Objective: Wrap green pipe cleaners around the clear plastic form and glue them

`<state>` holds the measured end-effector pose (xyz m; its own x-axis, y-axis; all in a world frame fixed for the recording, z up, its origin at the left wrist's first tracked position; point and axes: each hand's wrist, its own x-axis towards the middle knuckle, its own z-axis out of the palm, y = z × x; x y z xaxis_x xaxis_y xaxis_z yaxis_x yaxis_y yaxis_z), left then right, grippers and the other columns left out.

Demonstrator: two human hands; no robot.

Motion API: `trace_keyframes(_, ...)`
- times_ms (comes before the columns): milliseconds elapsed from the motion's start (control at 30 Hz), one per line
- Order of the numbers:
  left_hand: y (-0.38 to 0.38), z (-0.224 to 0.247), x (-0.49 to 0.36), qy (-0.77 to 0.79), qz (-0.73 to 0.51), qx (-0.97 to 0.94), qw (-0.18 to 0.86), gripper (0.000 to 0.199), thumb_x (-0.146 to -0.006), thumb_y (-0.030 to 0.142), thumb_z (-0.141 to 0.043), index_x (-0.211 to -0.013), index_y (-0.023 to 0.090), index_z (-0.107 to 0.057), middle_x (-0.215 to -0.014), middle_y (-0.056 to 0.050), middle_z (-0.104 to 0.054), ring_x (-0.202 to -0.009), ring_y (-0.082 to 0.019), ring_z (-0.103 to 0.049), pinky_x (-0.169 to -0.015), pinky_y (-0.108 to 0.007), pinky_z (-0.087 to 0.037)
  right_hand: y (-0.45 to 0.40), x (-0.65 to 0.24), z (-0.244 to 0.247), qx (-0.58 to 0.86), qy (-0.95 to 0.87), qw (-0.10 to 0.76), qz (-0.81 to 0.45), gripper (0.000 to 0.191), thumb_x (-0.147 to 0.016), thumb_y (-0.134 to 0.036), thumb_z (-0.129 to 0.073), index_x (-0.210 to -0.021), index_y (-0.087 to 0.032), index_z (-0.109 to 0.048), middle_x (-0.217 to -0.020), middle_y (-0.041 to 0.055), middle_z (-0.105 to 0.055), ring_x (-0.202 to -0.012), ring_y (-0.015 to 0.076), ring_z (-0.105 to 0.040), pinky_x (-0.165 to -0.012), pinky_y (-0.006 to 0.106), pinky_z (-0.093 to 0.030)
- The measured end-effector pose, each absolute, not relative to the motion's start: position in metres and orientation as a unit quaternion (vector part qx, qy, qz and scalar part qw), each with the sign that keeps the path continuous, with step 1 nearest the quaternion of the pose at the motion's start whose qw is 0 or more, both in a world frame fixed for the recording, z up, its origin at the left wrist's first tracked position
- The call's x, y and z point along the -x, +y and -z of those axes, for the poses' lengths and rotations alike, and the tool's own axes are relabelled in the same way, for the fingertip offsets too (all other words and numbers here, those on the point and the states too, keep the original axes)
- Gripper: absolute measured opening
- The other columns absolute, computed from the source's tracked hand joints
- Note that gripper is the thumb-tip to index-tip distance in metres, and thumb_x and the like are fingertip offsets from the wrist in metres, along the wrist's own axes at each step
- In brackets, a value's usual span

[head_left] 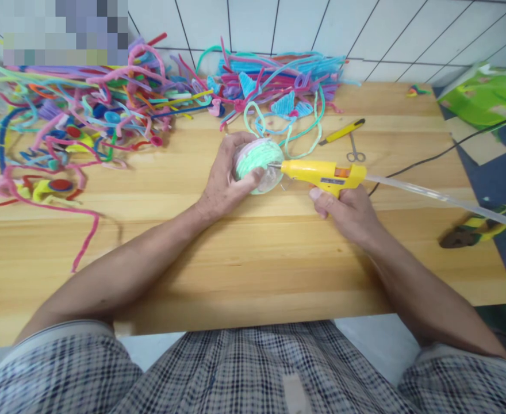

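Holding the ball [258, 160] in the left hand [224, 175], centre of the frame; gripping the glue gun [309, 171] in the right hand [353, 211], just right of centre. Steady the ball, squeeze lightly, tuck the left thumb [255, 179] clear of the likely hot nozzle [275, 166].

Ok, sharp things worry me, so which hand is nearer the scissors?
Right. The right hand, gripping the yellow glue gun, is on the near side of the scissors; the left hand, holding the green ball, is farther off, to their left.
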<state>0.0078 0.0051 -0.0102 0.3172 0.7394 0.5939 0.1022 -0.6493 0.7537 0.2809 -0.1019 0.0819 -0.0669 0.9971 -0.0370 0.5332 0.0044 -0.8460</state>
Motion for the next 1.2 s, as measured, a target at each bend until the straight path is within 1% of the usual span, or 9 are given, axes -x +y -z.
trace_keyframes(100, 0.0048, 0.0092, -0.0077, 0.282, -0.512, -0.750, 0.310, 0.061, -0.108, 0.073, -0.075, -0.151, 0.034, -0.059, -0.150, -0.009, -0.067, -0.144, -0.034, -0.068, -0.127, -0.056, -0.056, -0.1010, -0.2836, -0.0818, 0.605, -0.633, 0.315, -0.367, 0.051, -0.095, -0.062, -0.069, -0.058, -0.029, -0.054, -0.057, 0.0007, -0.059, -0.056, 0.0182, -0.057, -0.058, 0.036, -0.045)
trace_keyframes(267, 0.0040, 0.0080, -0.0078, 0.296, -0.503, -0.747, 0.318, 0.067, -0.105, 0.081, -0.073, -0.151, 0.034, -0.057, -0.151, -0.010, -0.069, -0.145, -0.035, -0.069, -0.128, -0.056, -0.059, -0.1010, -0.2853, -0.0764, 0.594, -0.635, 0.335, -0.364, 0.052, -0.098, -0.064, -0.073, -0.064, -0.029, -0.058, -0.056, -0.0015, -0.056, -0.056, 0.0174, -0.054, -0.058, 0.036, -0.045)
trace_keyframes(433, 0.0039, 0.0089, -0.0074, 0.302, -0.501, -0.743, 0.327, 0.069, -0.104, 0.081, -0.074, -0.152, 0.034, -0.057, -0.154, -0.011, -0.067, -0.148, -0.035, -0.068, -0.132, -0.059, -0.056, -0.1017, -0.2851, -0.0765, 0.596, -0.643, 0.323, -0.358, 0.057, -0.099, -0.065, -0.072, -0.061, -0.028, -0.054, -0.058, 0.0001, -0.059, -0.059, 0.0177, -0.056, -0.059, 0.035, -0.044)
trace_keyframes(533, 0.0038, 0.0090, -0.0078, 0.303, -0.503, -0.742, 0.324, 0.069, -0.104, 0.082, -0.074, -0.151, 0.033, -0.058, -0.153, -0.011, -0.068, -0.147, -0.035, -0.068, -0.131, -0.058, -0.056, -0.1015, -0.2856, -0.0774, 0.593, -0.643, 0.323, -0.362, 0.060, -0.098, -0.068, -0.074, -0.059, -0.028, -0.053, -0.057, 0.0003, -0.057, -0.058, 0.0179, -0.054, -0.058, 0.035, -0.043)
trace_keyframes(700, 0.0035, 0.0078, -0.0076, 0.299, -0.500, -0.748, 0.318, 0.068, -0.105, 0.080, -0.073, -0.151, 0.033, -0.057, -0.152, -0.011, -0.068, -0.146, -0.034, -0.068, -0.131, -0.057, -0.057, -0.1018, -0.2837, -0.0776, 0.591, -0.628, 0.347, -0.369, 0.060, -0.097, -0.076, -0.075, -0.065, -0.028, -0.060, -0.057, -0.0012, -0.056, -0.057, 0.0174, -0.053, -0.058, 0.035, -0.043)
trace_keyframes(867, 0.0035, 0.0070, -0.0071, 0.297, -0.496, -0.750, 0.320, 0.067, -0.106, 0.080, -0.073, -0.152, 0.035, -0.056, -0.153, -0.010, -0.068, -0.147, -0.034, -0.068, -0.131, -0.057, -0.058, -0.1012, -0.2836, -0.0785, 0.592, -0.636, 0.337, -0.363, 0.063, -0.096, -0.074, -0.078, -0.060, -0.028, -0.055, -0.058, 0.0010, -0.058, -0.061, 0.0184, -0.055, -0.058, 0.035, -0.043)
trace_keyframes(1033, 0.0038, 0.0070, -0.0076, 0.291, -0.497, -0.753, 0.320, 0.066, -0.106, 0.079, -0.073, -0.152, 0.035, -0.056, -0.153, -0.011, -0.067, -0.147, -0.035, -0.067, -0.132, -0.058, -0.056, -0.1014, -0.2855, -0.0768, 0.586, -0.643, 0.341, -0.356, 0.064, -0.100, -0.073, -0.075, -0.059, -0.027, -0.055, -0.059, 0.0011, -0.058, -0.060, 0.0190, -0.055, -0.059, 0.036, -0.045)
trace_keyframes(1133, 0.0035, 0.0067, -0.0075, 0.291, -0.498, -0.752, 0.320, 0.066, -0.106, 0.079, -0.073, -0.152, 0.035, -0.056, -0.153, -0.011, -0.067, -0.148, -0.035, -0.067, -0.132, -0.058, -0.057, -0.1016, -0.2853, -0.0774, 0.586, -0.641, 0.334, -0.366, 0.065, -0.098, -0.075, -0.077, -0.060, -0.027, -0.054, -0.058, 0.0001, -0.058, -0.059, 0.0183, -0.056, -0.058, 0.036, -0.044)
trace_keyframes(1200, 0.0031, 0.0066, -0.0071, 0.290, -0.498, -0.750, 0.325, 0.068, -0.105, 0.079, -0.074, -0.153, 0.035, -0.057, -0.153, -0.011, -0.067, -0.148, -0.035, -0.067, -0.132, -0.057, -0.057, -0.1002, -0.2860, -0.0798, 0.584, -0.629, 0.342, -0.382, 0.065, -0.095, -0.076, -0.081, -0.060, -0.027, -0.055, -0.056, -0.0014, -0.055, -0.056, 0.0167, -0.053, -0.057, 0.035, -0.041)
